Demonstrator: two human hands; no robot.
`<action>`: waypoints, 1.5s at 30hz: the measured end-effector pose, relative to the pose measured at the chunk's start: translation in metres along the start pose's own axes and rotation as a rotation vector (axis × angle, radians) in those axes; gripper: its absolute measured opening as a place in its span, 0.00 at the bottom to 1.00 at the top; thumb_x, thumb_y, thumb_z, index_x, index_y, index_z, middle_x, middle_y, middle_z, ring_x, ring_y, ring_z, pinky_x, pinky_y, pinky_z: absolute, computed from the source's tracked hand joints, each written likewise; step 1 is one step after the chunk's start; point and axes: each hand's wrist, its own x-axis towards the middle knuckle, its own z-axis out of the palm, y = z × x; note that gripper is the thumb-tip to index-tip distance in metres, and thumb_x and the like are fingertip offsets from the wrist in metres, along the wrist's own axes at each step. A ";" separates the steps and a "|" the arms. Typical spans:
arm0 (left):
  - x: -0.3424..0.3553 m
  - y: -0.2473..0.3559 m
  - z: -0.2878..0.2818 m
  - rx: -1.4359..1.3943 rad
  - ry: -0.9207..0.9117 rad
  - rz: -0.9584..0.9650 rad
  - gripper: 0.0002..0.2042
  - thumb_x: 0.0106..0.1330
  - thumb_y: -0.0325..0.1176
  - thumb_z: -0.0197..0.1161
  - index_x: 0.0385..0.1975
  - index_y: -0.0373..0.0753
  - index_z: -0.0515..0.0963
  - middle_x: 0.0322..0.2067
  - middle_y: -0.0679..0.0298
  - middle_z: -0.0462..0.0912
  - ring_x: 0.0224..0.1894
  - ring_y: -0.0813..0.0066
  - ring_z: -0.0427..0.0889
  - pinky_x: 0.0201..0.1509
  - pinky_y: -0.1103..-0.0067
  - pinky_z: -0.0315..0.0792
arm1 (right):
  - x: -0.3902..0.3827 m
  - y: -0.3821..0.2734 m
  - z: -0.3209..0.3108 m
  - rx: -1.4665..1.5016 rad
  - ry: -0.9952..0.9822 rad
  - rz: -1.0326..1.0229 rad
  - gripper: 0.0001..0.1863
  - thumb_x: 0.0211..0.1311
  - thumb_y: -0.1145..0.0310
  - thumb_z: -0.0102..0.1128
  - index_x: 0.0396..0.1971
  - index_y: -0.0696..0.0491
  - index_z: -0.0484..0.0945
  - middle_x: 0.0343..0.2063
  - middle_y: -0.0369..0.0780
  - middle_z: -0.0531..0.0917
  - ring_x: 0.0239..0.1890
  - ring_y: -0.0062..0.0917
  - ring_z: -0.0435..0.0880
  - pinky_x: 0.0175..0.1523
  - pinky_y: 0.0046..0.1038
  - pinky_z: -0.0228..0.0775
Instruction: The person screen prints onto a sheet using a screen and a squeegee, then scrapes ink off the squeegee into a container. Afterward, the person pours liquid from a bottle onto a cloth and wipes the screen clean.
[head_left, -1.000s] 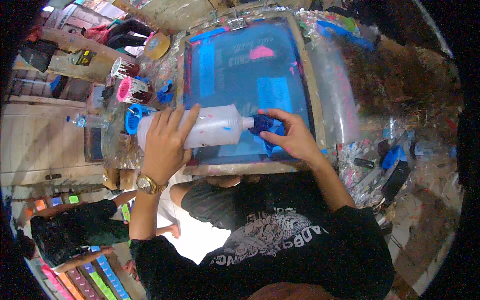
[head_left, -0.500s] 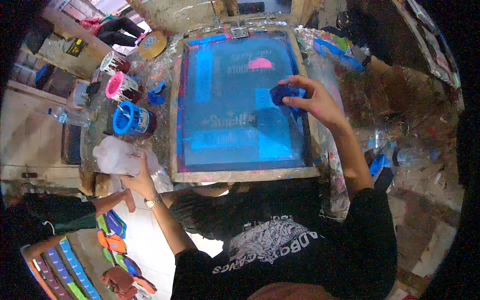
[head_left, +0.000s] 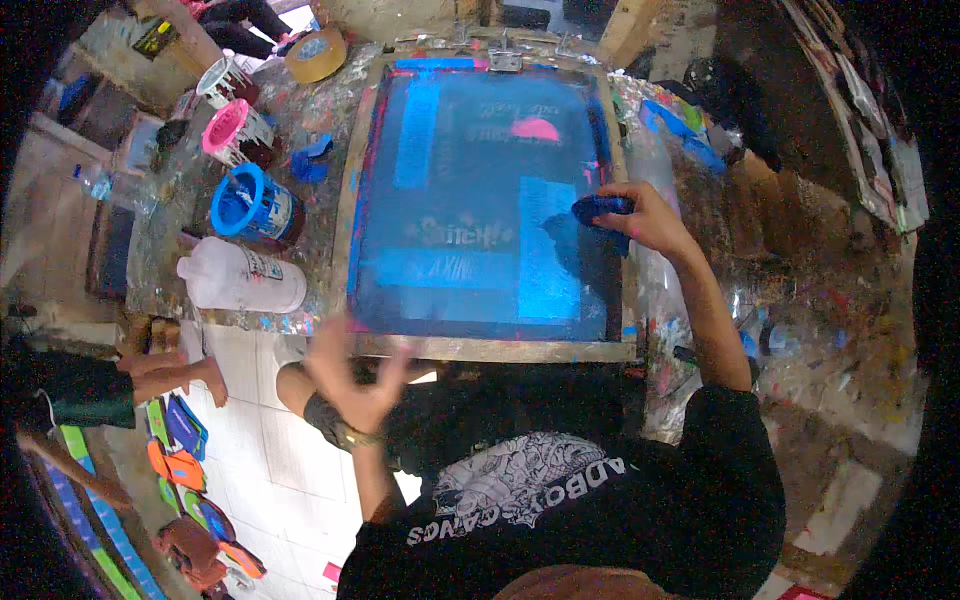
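The framed screen [head_left: 500, 349] lies beneath the fingers of the right hand [head_left: 648, 216], while the whitish bottle [head_left: 246, 276] has just left the left hand [head_left: 352, 378] and stands left of those fingers, which, through the blur, look spread and empty, leaving that hand free. Beyond the bottle from them sit the blue tub [head_left: 270, 208], dark blue inside, the pink-rimmed tub [head_left: 240, 134] and the white-rimmed tub [head_left: 230, 82]. The right fingertips pinch a dark blue wad [head_left: 598, 209] above the screen's right side
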 end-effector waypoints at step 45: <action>-0.023 0.000 0.028 0.091 -0.291 0.450 0.27 0.45 0.49 0.76 0.40 0.37 0.77 0.40 0.61 0.78 0.44 0.61 0.75 0.58 0.58 0.60 | -0.021 0.006 0.020 -0.860 -0.359 -0.161 0.14 0.67 0.67 0.44 0.47 0.55 0.73 0.32 0.53 0.83 0.32 0.46 0.85 0.37 0.46 0.79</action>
